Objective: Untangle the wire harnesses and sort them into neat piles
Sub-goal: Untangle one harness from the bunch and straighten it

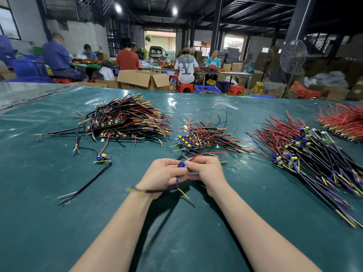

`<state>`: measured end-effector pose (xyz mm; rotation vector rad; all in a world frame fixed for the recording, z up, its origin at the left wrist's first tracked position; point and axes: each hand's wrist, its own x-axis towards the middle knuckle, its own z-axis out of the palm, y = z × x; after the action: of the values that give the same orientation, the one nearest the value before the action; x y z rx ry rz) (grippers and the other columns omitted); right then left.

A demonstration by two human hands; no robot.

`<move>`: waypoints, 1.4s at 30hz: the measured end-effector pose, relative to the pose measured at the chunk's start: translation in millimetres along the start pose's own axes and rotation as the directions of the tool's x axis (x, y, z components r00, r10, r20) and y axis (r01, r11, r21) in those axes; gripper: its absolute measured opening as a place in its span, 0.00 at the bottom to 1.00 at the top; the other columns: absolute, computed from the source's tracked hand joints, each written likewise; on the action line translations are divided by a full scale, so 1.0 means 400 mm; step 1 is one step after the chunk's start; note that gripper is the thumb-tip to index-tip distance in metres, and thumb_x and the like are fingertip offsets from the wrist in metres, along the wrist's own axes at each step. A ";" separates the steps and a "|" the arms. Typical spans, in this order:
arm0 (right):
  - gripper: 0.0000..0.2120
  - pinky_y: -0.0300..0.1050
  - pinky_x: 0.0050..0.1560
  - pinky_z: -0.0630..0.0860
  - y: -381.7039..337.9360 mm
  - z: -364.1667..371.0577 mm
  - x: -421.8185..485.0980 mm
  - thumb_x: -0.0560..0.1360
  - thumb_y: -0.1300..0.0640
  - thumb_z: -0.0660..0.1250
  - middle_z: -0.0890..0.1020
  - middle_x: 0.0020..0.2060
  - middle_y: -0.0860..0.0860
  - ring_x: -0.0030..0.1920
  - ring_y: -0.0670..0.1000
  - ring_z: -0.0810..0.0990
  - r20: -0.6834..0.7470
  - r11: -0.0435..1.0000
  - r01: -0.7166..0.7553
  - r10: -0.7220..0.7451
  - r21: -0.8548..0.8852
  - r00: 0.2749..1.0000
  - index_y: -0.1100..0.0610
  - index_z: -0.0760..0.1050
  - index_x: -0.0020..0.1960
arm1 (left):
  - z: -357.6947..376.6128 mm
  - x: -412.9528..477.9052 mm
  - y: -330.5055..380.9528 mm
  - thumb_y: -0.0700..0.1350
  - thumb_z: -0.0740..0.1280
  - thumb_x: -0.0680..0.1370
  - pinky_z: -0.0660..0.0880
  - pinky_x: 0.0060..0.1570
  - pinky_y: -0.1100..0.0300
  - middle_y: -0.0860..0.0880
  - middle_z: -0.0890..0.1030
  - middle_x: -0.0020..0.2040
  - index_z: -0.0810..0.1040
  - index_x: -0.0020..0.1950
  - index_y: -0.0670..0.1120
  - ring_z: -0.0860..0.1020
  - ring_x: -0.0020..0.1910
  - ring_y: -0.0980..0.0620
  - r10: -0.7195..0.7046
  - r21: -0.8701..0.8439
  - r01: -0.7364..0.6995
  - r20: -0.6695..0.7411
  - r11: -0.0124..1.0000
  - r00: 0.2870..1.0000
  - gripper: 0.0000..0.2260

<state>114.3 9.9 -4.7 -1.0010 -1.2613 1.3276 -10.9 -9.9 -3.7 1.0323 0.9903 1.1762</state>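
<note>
Both hands meet at the table's middle around one wire harness [181, 165], a small blue board with red, black and yellow leads. My left hand [163, 176] pinches the board from the left, and a black cable hangs blurred below it. My right hand [206, 173] pinches it from the right, with red wires rising above the fingers. Just beyond lies a small tangled heap [204, 134]. A large pile [127, 118] sits at the far left, and a long neat pile [306, 154] lies at the right. A single harness [103, 159] lies alone at the left.
A green plastic sheet [59, 222] covers the table. A further pile of red-wired harnesses [343, 120] lies at the far right edge. Beyond the table stand open cardboard boxes [143, 79], red stools, a floor fan [292, 57] and several people seated at other benches.
</note>
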 end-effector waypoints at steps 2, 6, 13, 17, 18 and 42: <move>0.12 0.44 0.33 0.80 0.002 0.004 0.000 0.72 0.71 0.65 0.77 0.27 0.54 0.31 0.51 0.76 -0.038 0.998 0.054 -0.056 -0.041 0.998 0.62 0.77 0.32 | 0.003 0.003 0.001 0.26 0.63 0.73 0.79 0.34 0.66 0.47 0.81 0.31 0.77 0.39 0.37 0.81 0.30 0.56 0.007 0.021 -0.007 -0.008 1.000 1.000 0.09; 0.12 0.39 0.28 0.78 -0.002 0.003 0.001 0.73 0.69 0.65 0.78 0.25 0.51 0.28 0.46 0.77 -0.034 0.995 0.058 -0.061 -0.076 0.998 0.60 0.77 0.32 | -0.004 0.005 0.004 0.24 0.63 0.72 0.80 0.34 0.64 0.43 0.80 0.35 0.74 0.41 0.37 0.81 0.30 0.56 0.008 -0.025 -0.009 -0.027 1.000 1.000 0.08; 0.11 0.36 0.25 0.75 -0.010 -0.023 0.016 0.73 0.68 0.65 0.74 0.24 0.51 0.27 0.47 0.75 -0.142 0.998 -0.013 0.022 0.067 0.990 0.61 0.74 0.33 | -0.014 0.010 0.005 0.24 0.63 0.72 0.81 0.36 0.61 0.46 0.82 0.31 0.72 0.42 0.38 0.82 0.31 0.53 -0.048 0.001 0.048 0.080 0.999 0.996 0.10; 0.10 0.34 0.24 0.75 -0.021 -0.038 0.022 0.73 0.69 0.65 0.77 0.20 0.47 0.21 0.43 0.76 -0.229 0.979 -0.006 0.054 0.202 0.972 0.62 0.74 0.34 | -0.022 0.006 0.010 0.24 0.62 0.72 0.80 0.36 0.61 0.45 0.83 0.32 0.71 0.43 0.39 0.83 0.33 0.52 -0.084 0.021 0.082 0.175 0.996 0.981 0.10; 0.10 0.34 0.23 0.75 -0.026 -0.048 0.025 0.74 0.69 0.64 0.77 0.19 0.48 0.21 0.42 0.75 -0.268 0.973 0.002 0.061 0.231 0.961 0.62 0.74 0.34 | -0.021 0.002 0.009 0.24 0.62 0.72 0.80 0.35 0.61 0.45 0.83 0.33 0.72 0.43 0.39 0.83 0.33 0.52 -0.095 0.038 0.089 0.198 0.995 0.976 0.10; 0.12 0.31 0.17 0.66 -0.053 -0.101 0.037 0.73 0.71 0.62 0.73 0.16 0.47 0.16 0.40 0.68 -0.543 0.946 0.129 0.057 0.298 0.838 0.59 0.73 0.33 | -0.035 -0.025 0.015 0.23 0.60 0.72 0.80 0.36 0.61 0.44 0.84 0.36 0.72 0.42 0.40 0.83 0.35 0.51 -0.188 0.149 0.139 0.398 0.979 0.898 0.13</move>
<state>154.2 29.8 13.1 -1.0138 -0.5970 1.0619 -26.9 -17.8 -0.4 1.2045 0.7971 0.7259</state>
